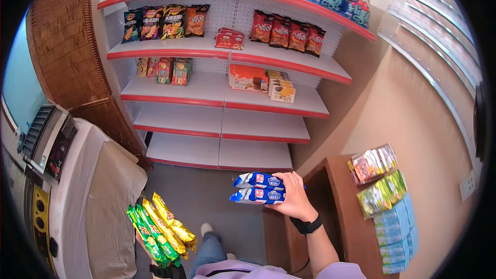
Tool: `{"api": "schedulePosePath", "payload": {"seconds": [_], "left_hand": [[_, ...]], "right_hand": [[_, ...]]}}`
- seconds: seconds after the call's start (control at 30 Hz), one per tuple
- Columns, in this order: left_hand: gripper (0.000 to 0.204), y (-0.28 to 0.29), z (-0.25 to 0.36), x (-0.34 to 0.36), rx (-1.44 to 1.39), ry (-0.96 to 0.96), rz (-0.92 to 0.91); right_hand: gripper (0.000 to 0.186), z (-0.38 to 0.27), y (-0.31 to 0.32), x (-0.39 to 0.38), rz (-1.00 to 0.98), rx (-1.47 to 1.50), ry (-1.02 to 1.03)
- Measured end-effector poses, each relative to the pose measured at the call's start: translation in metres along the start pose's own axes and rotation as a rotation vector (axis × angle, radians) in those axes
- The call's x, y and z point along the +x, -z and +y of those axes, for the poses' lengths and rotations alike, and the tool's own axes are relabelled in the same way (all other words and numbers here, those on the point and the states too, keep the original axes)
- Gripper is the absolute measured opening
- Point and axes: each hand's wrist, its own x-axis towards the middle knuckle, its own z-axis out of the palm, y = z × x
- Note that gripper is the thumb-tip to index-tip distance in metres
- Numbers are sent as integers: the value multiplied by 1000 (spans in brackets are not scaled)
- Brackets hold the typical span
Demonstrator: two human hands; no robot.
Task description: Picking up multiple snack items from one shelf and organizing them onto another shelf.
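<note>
My right hand (295, 197) grips two blue and white snack packets (258, 188), stacked one above the other, held out over the grey floor in front of the shelf unit. A black band sits on that wrist. My left hand (155, 263) is low at the bottom edge, mostly hidden, and clutches a fan of long green and yellow snack packets (161, 230). Both hands are well short of the white shelves with red edges (222, 106).
Upper shelves hold chip bags (165, 20), red packets (287, 33) and boxes (261, 80); the two lowest shelves (222, 152) are bare. A brown counter (338, 212) on the right carries rows of snack packs (385, 196). A white-draped table (103, 191) and a register machine (49, 139) stand left.
</note>
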Motion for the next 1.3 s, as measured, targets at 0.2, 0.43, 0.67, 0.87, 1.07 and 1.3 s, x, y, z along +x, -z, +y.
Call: {"api": "schedulePosePath", "payload": {"seconds": [0.2,0.43,0.67,0.87,1.07,1.3], "left_hand": [[72,11,1,118,20,3,-6],[72,-18,-10,245,16,32,-23],[73,-35,-53,293,10,6,14],[73,-55,-120,305,44,-55,99],[74,-81,-171,318,108,-103,163],[74,-98,-194,320,181,-131,232]], "right_hand": [[75,76,-9,115,34,-122,-167],[81,204,55,217,-4,-261,-363],[87,397,71,256,154,-232,-703],[92,534,69,318,60,-462,-715],[79,637,52,406,-156,-565,-348],[78,677,40,465,-261,-593,-413]]}}
